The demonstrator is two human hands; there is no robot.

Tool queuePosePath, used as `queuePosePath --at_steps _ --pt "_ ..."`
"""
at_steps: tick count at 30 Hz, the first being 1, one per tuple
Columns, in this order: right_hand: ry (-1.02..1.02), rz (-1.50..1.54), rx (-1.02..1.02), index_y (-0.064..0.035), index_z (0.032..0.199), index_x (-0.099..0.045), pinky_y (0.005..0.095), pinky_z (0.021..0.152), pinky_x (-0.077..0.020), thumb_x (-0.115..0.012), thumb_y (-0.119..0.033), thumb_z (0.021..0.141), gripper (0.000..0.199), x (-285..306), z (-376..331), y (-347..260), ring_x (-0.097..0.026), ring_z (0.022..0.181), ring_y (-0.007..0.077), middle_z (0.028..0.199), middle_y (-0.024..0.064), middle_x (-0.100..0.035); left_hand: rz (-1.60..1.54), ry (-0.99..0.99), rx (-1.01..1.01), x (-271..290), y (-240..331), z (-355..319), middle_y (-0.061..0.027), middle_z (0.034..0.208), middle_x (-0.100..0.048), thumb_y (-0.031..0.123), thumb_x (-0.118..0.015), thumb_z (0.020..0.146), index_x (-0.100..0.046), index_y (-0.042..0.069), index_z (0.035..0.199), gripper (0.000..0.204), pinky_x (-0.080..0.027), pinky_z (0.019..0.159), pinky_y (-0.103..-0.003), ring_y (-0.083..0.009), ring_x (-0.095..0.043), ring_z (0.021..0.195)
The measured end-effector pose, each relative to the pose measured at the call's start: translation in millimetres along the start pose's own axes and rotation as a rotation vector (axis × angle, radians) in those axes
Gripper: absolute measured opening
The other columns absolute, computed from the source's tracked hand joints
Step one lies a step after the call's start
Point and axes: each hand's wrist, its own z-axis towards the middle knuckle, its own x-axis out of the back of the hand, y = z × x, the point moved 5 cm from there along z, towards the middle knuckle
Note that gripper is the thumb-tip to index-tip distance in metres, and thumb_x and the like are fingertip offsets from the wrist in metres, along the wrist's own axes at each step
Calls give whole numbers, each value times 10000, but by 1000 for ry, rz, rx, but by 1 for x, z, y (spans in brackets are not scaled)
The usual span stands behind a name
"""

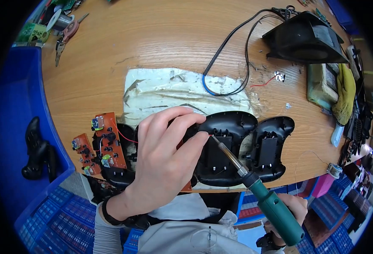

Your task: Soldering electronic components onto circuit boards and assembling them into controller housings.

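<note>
Left grip (163,150) is a pinch, thumb and forefinger closed on something tiny at the top edge of the glossy black plastic game-controller shell (224,148) lying open side up on the wooden desk (161,38); it looks like a thin red wire end, but it's too small to be sure. Right grip (290,207) is wrapped around the green-handled soldering iron (275,209), metal tip angled up-left to touch right at that pinch point. Shell likely light, rigid, hollow, a bit slippery; best held by the outer rim or horns, not the inner ribs. Iron: hold by the green handle only, the metal shaft is probably hot. Orange circuit boards (108,146) with red leads sit just left of the hand, probably fragile, edge-hold only. A second black shell (271,146) lies touching the first on its right. Hidden: left hand covers the shell's left half and whatever board sits under the palm; the solder joint itself can't be made out; the right hand is mostly behind the handle and cut low. Clutter at the right rim is warped and hard to tell; black loop of cable (226,63) is further up the desk.
</note>
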Motion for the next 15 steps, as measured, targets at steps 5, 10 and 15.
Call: queuePosePath --at_steps 5,10,15 --pt "16 -19 -77 31 791 -646 194 477 -432 -786 -402 576 504 0 -1 -1 -587 490 115 601 57 -630 -6 11 -11 0 0 0 -37 1000 -605 49 -694 687 -659 50 801 120 -364 835 -346 -230 -537 982" --pt "12 -41 -42 30 794 -645 196 476 -433 -786 -407 574 508 -1 0 -2 -589 491 117 603 60 -632 -11 18 -13 -1 -1 0 -39 998 -602 44 -693 681 -656 49 802 126 -363 838 -348 -232 -537 983" --pt "1 -39 -37 29 791 -644 201 472 -433 -781 -421 577 517 0 2 -3 -590 491 120 608 63 -635 -8 10 -15 -1 0 0 -40 1002 -600 41 -692 677 -655 50 806 134 -363 841 -352 -232 -535 987"
